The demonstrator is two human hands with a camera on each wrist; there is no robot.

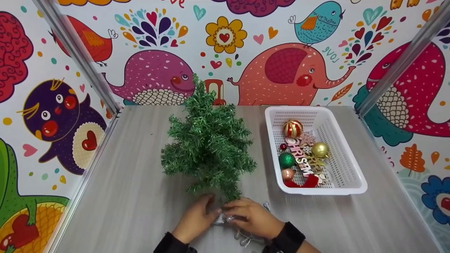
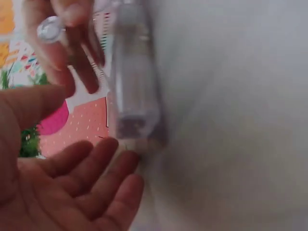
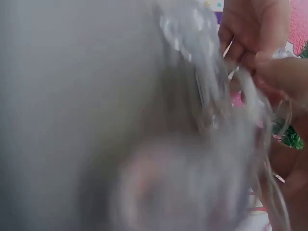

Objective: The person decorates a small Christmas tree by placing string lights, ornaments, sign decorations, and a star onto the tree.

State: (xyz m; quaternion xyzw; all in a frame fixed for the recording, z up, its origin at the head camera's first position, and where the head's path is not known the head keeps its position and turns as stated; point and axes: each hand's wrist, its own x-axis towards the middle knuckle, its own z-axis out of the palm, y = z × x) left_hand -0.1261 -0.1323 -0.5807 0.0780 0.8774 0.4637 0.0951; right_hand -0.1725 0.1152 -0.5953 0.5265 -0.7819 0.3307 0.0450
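A string of fairy lights (image 1: 246, 240) with clear bulbs lies bunched on the table below my right hand (image 1: 256, 218). My right hand pinches part of its wire, and a clear bulb (image 2: 50, 30) shows at its fingers in the left wrist view. Its see-through battery box (image 2: 134, 86) lies on the table between the hands. My left hand (image 1: 197, 216) is beside the box, fingers loosely bent and apart from the thumb, fingertips close to the box's end. Just beyond both hands stands a small green artificial Christmas tree (image 1: 211, 140). Wire loops blur across the right wrist view.
A white plastic basket (image 1: 323, 190) to the right holds baubles, including a green bauble (image 1: 287, 160) and a gold bauble (image 1: 320, 150), plus a Christmas letter sign (image 1: 299, 158) and a red ribbon (image 1: 305, 182). Patterned walls (image 1: 225, 59) enclose the grey table (image 1: 130, 168).
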